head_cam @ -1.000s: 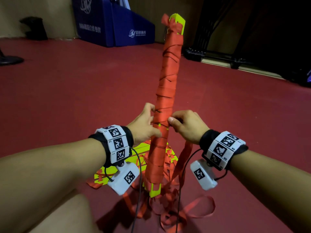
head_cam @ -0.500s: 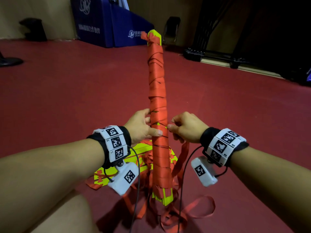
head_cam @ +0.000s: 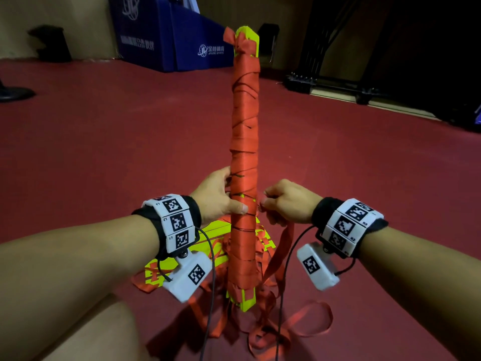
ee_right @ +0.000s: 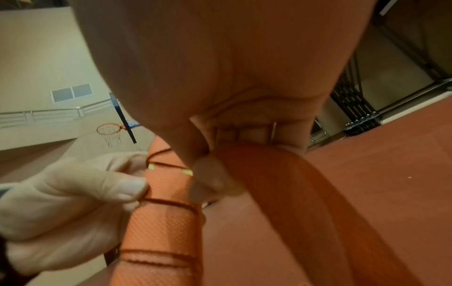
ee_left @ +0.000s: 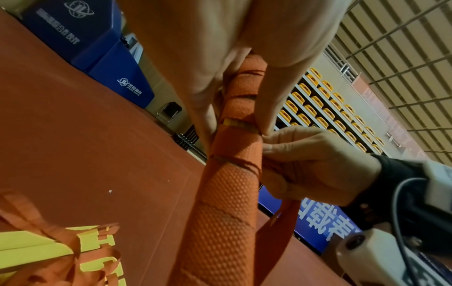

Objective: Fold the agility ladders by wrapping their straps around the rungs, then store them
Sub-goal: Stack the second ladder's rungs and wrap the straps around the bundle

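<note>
We stand well into the wrapping but short of its end. The red floor (head_cam: 104, 142) carries a second, unfolded ladder (head_cam: 216, 233) of yellow-green rungs and tangled red webbing, lying just behind our wrists, so at least one more bundle remains to be made, and we see no storage place we could name (the blue padded blocks (head_cam: 166, 40) at the far wall may or may not serve). Over it we hold the wrapped bundle (head_cam: 244, 152) upright, its lower end hanging near the floor and its top knotted, with red strap wound along almost its whole length; only slivers of rung show through at mid-height and at both tips. Our left hand (head_cam: 221, 196) grips this bundle at mid-height, thumb pressed across the front and fingers curled round behind. Our right hand (head_cam: 286, 201), just beside the bundle, is closed on the loose strap (head_cam: 281, 254), pinching it between thumb and curled fingers. That strap trails down to slack loops on the floor, so we judge several turns are left, then the tie-off, the other ladder and the storing.
</note>
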{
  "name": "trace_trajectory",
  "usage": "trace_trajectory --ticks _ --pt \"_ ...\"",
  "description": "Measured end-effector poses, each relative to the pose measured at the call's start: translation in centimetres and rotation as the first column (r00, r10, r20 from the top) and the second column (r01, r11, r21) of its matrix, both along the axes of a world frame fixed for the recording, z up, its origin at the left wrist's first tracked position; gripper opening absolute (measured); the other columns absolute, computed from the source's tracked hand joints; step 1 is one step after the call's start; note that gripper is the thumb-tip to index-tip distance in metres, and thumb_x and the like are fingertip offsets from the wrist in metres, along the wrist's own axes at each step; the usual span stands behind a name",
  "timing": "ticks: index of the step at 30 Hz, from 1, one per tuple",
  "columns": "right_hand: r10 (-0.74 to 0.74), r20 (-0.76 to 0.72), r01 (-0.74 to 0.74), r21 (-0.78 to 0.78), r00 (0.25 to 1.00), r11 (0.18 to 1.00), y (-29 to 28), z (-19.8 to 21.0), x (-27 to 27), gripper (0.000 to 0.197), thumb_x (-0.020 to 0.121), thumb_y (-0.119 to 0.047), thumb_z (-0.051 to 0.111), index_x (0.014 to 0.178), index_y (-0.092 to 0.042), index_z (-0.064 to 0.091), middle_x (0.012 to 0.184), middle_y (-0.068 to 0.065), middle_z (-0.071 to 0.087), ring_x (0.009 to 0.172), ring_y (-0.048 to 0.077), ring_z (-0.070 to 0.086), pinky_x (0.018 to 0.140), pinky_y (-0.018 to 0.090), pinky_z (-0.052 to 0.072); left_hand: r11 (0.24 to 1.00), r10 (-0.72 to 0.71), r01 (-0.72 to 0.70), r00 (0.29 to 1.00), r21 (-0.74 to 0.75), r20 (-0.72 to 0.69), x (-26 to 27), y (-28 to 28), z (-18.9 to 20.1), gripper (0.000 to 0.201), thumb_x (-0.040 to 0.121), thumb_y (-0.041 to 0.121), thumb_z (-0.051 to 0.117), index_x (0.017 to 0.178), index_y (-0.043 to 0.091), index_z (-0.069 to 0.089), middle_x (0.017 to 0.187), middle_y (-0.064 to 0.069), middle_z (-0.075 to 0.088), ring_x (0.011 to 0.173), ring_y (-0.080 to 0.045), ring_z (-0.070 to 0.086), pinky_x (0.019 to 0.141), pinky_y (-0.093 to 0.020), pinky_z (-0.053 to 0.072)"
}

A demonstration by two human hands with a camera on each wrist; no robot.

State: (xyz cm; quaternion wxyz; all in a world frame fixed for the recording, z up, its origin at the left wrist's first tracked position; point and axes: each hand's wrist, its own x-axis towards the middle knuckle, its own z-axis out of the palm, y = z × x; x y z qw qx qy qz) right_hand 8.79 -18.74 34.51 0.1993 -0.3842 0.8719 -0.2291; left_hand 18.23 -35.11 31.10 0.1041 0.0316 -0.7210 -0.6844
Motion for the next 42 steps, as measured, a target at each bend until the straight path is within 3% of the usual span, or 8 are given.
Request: trace_trajectory --ticks 5,10,16,23,29,34,38,42 --pt "0.004 -0.040 -0.006 -0.061 0.999 0.998 -0.3 0.5 0.3 0.031 0.095 -0.015 0.057 0.065 -0.006 0.061 0.051 -0.001 0.062 0.042 0.015 0.052 0.049 0.026 0.045 0.995 0.032 -0.032 0.999 -0.099 -0.007 -0.1 0.3 0.1 0.070 0.052 0.000 0.078 0.116 0.015 0.053 0.104 -0.008 0.063 0.090 -0.016 0.066 0.080 -0.031 0.059" --pt "0.054 -0.098 -0.054 -0.001 0.994 0.999 -0.6 0.7 0.9 0.034 0.097 -0.020 0.055 0.064 -0.011 0.061 0.049 -0.005 0.062 0.040 0.010 0.054 0.053 0.024 0.048 0.976 0.077 -0.069 0.997 -0.206 0.029 -0.2 -0.1 -0.4 0.071 0.066 -0.016 0.083 0.124 0.010 0.051 0.106 -0.004 0.065 0.095 -0.017 0.066 0.081 -0.032 0.059" --pt "0.050 -0.128 -0.049 0.006 0.990 0.999 -0.7 0.9 1.0 0.033 0.092 -0.016 0.055 0.060 -0.012 0.062 0.042 -0.008 0.058 0.041 0.010 0.055 0.056 0.027 0.051 0.931 0.162 -0.137 0.986 -0.338 0.046 0.1 0.3 0.3 0.083 0.042 0.029 0.094 0.115 0.022 0.057 0.101 0.001 0.071 0.098 -0.023 0.069 0.085 -0.050 0.059" --pt "0.067 -0.199 -0.079 -0.052 0.978 0.996 -0.8 0.8 1.1 0.054 0.090 -0.060 0.059 0.062 -0.013 0.066 0.054 -0.003 0.065 0.048 0.004 0.056 0.058 0.027 0.047 0.886 0.219 -0.193 0.976 -0.421 0.014 0.2 0.5 0.4 0.079 0.040 0.050 0.079 0.108 0.028 0.044 0.103 -0.001 0.066 0.088 -0.031 0.070 0.077 -0.057 0.057" --pt "0.009 -0.231 -0.030 -0.086 0.973 0.996 -1.3 0.8 1.3 0.062 0.093 -0.062 0.050 0.056 -0.013 0.062 0.054 0.000 0.063 0.052 0.012 0.057 0.059 0.030 0.044 0.862 0.236 -0.194 0.971 -0.469 0.032 0.6 1.0 1.5 0.091 0.034 0.057 0.079 0.105 0.021 0.037 0.093 -0.005 0.065 0.077 -0.026 0.066 0.068 -0.047 0.058" --pt "0.041 -0.239 -0.054 -0.050 0.970 0.997 -1.6 0.0 1.0 0.063 0.101 -0.054 0.040 0.071 -0.005 0.065 0.070 0.012 0.069 0.069 0.029 0.063 0.075 0.043 0.052 0.931 0.169 -0.126 0.981 -0.342 0.098 0.5 1.2 1.7 0.100 0.040 0.037 0.088 0.120 0.020 0.031 0.109 -0.012 0.067 0.095 -0.031 0.070 0.081 -0.052 0.059" --pt "0.036 -0.214 -0.044 -0.035 0.976 0.998 -1.3 -0.5 0.7 0.061 0.103 -0.050 0.038 0.077 -0.003 0.069 0.065 0.005 0.065 0.066 0.023 0.058 0.076 0.038 0.050 0.992 0.077 -0.058 0.983 -0.112 0.169 0.0 0.5 1.2 0.080 0.068 -0.014 0.075 0.130 0.012 0.032 0.103 -0.015 0.069 0.065 -0.019 0.063 0.052 -0.028 0.050" --pt "0.036 -0.216 -0.047 -0.044 0.976 0.998 -0.9 -0.3 0.2 0.058 0.100 -0.054 0.045 0.076 -0.007 0.071 0.068 0.005 0.070 0.054 0.008 0.057 0.061 0.025 0.045 0.997 0.074 -0.067 0.980 -0.042 0.186 -0.3 0.2 0.5 0.070 0.076 -0.024 0.068 0.124 0.019 0.040 0.095 -0.005 0.069 0.065 -0.015 0.065 0.051 -0.027 0.049"
